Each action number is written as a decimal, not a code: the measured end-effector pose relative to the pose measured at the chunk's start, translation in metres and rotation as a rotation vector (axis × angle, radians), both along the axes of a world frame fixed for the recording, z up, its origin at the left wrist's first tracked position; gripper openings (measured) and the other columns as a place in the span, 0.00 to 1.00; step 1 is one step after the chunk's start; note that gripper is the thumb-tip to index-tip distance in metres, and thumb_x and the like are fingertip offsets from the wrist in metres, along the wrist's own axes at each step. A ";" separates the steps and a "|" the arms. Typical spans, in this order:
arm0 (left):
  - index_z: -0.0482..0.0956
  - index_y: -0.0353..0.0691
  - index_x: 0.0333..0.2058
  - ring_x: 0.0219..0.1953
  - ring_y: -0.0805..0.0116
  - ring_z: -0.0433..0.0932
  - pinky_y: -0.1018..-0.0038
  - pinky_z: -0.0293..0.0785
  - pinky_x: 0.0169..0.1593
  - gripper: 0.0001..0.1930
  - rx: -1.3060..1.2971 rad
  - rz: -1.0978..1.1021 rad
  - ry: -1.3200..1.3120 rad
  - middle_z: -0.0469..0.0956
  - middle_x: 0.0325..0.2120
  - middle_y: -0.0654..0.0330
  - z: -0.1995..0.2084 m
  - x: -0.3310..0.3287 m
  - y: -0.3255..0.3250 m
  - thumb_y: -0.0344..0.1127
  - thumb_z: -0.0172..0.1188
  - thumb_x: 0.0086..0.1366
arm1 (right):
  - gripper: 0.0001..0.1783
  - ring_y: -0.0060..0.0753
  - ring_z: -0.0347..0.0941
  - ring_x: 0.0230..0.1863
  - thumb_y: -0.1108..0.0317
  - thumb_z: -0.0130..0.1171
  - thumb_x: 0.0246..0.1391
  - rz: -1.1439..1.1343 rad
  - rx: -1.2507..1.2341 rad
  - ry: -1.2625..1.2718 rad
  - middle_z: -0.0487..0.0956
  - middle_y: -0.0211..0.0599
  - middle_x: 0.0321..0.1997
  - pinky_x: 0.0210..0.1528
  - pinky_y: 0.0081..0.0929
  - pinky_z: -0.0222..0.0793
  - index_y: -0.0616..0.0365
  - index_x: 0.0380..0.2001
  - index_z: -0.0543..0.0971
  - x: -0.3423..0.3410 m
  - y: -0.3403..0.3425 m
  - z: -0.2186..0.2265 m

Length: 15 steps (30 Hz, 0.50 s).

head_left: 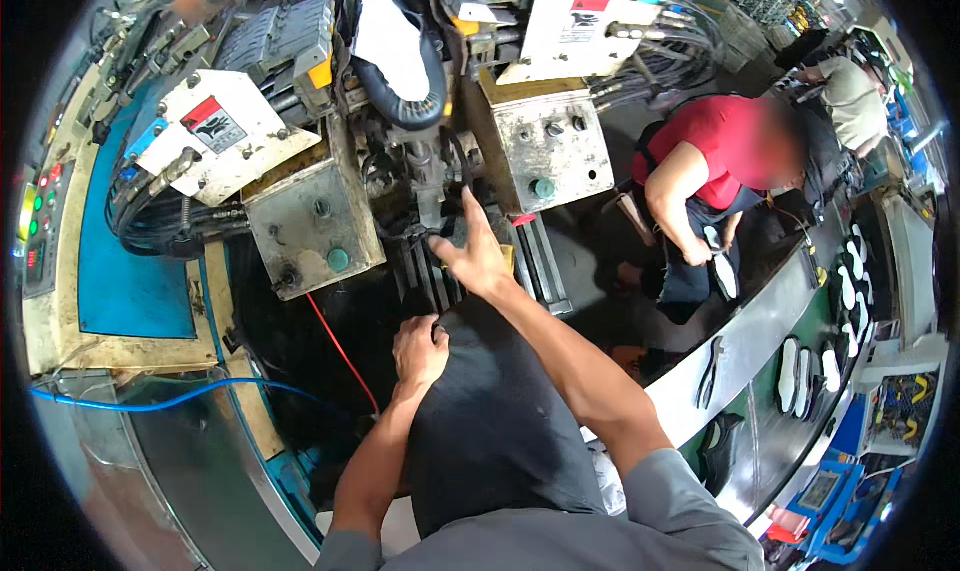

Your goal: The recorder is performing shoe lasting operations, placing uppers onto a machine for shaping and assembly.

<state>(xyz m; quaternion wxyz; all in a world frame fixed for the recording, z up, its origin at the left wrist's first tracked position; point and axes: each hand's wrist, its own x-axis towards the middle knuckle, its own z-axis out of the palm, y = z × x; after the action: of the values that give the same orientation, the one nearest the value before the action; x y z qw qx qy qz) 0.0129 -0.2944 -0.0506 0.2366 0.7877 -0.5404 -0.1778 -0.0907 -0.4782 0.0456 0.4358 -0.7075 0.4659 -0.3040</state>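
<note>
My right hand (477,256) reaches out in front of the machine, thumb and index finger spread apart, with nothing seen in it. It is just below the metal post of the machine (428,186), between the two control boxes. My left hand (420,351) rests by my dark-trousered leg with its fingers curled in, and no object shows in it. Above my hands, a black shoe upper with a white bottom (392,46) sits in the machine, clamp parts on both sides of it.
Worn metal control boxes, left (312,226) and right (545,156), flank the post. A blue hose (150,407) and a red cable (342,351) run at left. To the right, a person in red (715,161) holds a shoe beside a conveyor (765,411) carrying several shoes and soles.
</note>
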 end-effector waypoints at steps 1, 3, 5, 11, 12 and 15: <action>0.87 0.40 0.50 0.54 0.44 0.82 0.51 0.77 0.60 0.16 0.001 0.022 0.018 0.86 0.46 0.48 0.001 0.008 0.005 0.38 0.65 0.67 | 0.59 0.58 0.53 0.85 0.57 0.70 0.59 0.016 -0.003 -0.051 0.58 0.67 0.83 0.85 0.41 0.50 0.73 0.81 0.49 0.013 -0.011 -0.002; 0.86 0.40 0.51 0.54 0.43 0.82 0.51 0.77 0.61 0.16 -0.003 0.053 0.040 0.86 0.47 0.47 -0.003 0.016 0.011 0.37 0.65 0.66 | 0.62 0.57 0.51 0.86 0.57 0.71 0.58 0.034 0.002 -0.101 0.56 0.67 0.84 0.85 0.41 0.48 0.72 0.82 0.45 0.036 -0.019 -0.008; 0.86 0.40 0.51 0.54 0.42 0.81 0.51 0.77 0.61 0.16 0.030 0.087 0.061 0.86 0.47 0.47 -0.005 0.024 0.016 0.36 0.65 0.66 | 0.64 0.56 0.47 0.87 0.58 0.73 0.57 0.033 -0.070 -0.146 0.52 0.67 0.85 0.86 0.42 0.45 0.72 0.82 0.42 0.056 -0.021 -0.024; 0.86 0.40 0.51 0.54 0.44 0.81 0.51 0.77 0.60 0.16 0.058 0.071 0.027 0.86 0.48 0.48 0.004 0.028 0.009 0.36 0.66 0.66 | 0.59 0.65 0.56 0.80 0.70 0.73 0.47 0.053 -0.159 -0.295 0.63 0.63 0.76 0.84 0.50 0.50 0.66 0.79 0.53 0.066 -0.059 -0.036; 0.86 0.41 0.51 0.54 0.44 0.82 0.51 0.77 0.60 0.16 0.058 0.059 0.031 0.86 0.48 0.49 0.005 0.024 0.006 0.35 0.66 0.66 | 0.59 0.57 0.61 0.77 0.65 0.76 0.49 0.083 0.276 -0.408 0.65 0.59 0.75 0.82 0.45 0.53 0.63 0.79 0.54 0.066 -0.074 -0.039; 0.86 0.40 0.50 0.53 0.44 0.82 0.50 0.77 0.59 0.15 0.064 0.078 0.023 0.86 0.47 0.49 0.000 0.028 0.012 0.35 0.66 0.65 | 0.61 0.48 0.61 0.79 0.52 0.76 0.59 0.320 0.385 -0.563 0.62 0.57 0.79 0.84 0.40 0.53 0.60 0.83 0.50 0.050 -0.055 0.000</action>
<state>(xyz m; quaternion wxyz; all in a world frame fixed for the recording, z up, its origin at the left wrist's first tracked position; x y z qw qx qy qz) 0.0409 -0.2823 -0.0506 0.2242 0.8131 -0.5006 -0.1947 -0.0405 -0.5331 0.0452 0.7139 -0.5652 0.2602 -0.3213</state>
